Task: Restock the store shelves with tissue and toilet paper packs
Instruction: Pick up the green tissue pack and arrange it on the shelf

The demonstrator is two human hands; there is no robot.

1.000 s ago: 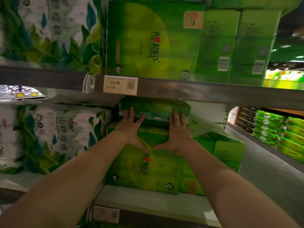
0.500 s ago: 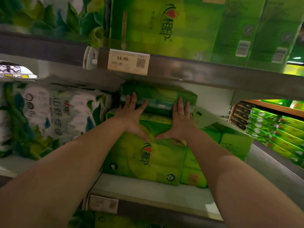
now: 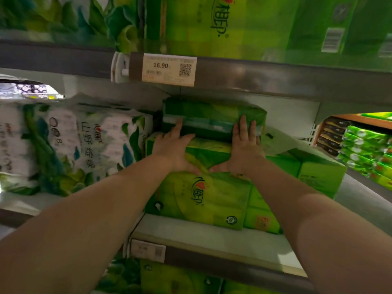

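Both palms flat, fingers straight: left hand (image 3: 174, 149) and right hand (image 3: 244, 145) press the dark green tissue pack (image 3: 212, 117) atop the lower green pack (image 3: 201, 194). It sits deeper under the upper shelf than a second ago, nearly seated.

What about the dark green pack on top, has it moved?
No. The dark green pack sits just as before below the price tag, atop the light green pack; only the camera shifted.
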